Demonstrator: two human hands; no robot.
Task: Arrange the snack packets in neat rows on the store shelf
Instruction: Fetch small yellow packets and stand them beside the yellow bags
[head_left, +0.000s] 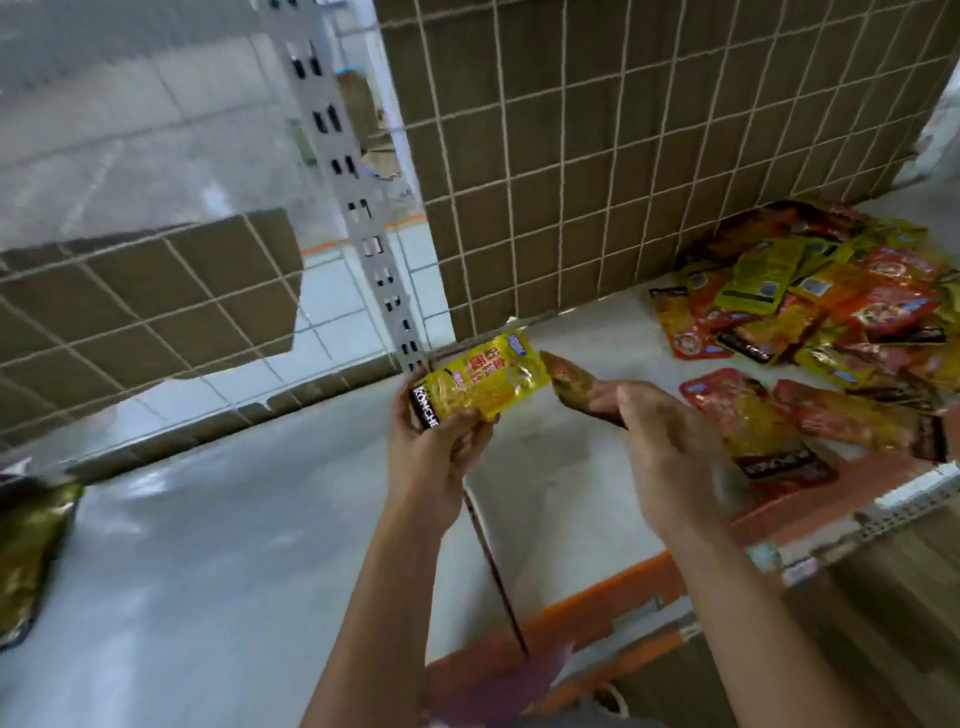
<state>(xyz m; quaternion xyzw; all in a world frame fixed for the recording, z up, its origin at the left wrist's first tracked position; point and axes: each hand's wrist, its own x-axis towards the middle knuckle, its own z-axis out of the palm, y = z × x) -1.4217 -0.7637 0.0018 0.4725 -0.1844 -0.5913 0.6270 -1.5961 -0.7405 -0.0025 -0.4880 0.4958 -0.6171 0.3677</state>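
Centrally, a yellow foil snack packet (483, 382) with red lettering and a black band at one end is held up above the shelf, tilted, its printed face turned to the camera. It is gripped at its lower, black-banded end by the left hand (436, 457), whose fingers are curled behind it and whose thumb is laid on its front. Just beside it, a reddish-brown snack packet (571, 387) is seen almost edge-on and blurred; it is held by the right hand (660, 441), with the fingers wrapped round its lower part. The two packets are close but are not seen to touch. Both forearms are stretched forward from the bottom of the picture.

Below the hands lies a white shelf board (208, 545), crossed by a thin dark seam (493, 561); bare surface is shown to the left of and under the hands. To the right, two red packets (753, 415) are laid flat near the front, and behind them a loose heap of red and yellow snack packets (831, 301) is piled against the back. An orange front rail (613, 592) marks the shelf's near edge. The back is closed by a white wire grid panel (623, 130) with brown cardboard behind it, and a grey slotted metal upright (353, 182) stands at its left edge. At the far left a dark gold packet (26, 545) is partly in view.
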